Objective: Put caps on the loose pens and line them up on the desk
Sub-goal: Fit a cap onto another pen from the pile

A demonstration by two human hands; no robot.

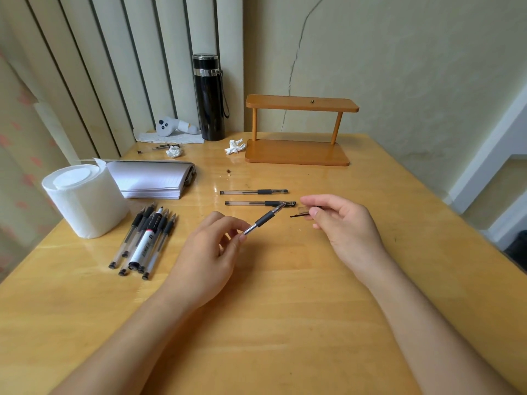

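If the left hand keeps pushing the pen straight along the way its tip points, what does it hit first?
Most likely the capped end of the nearer pen lying on the desk, just past the tip of the held pen in the left hand. Depth is unclear: if the tip is raised, it may pass above it.

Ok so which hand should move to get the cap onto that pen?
Probably the right hand: it pinches the cap just off the tip of the pen, which the left hand can hold steady.

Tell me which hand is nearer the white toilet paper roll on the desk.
Left. The left hand, holding an uncapped pen, sits just right of the white toilet paper roll; the right hand, pinching a clear cap, is farther right.
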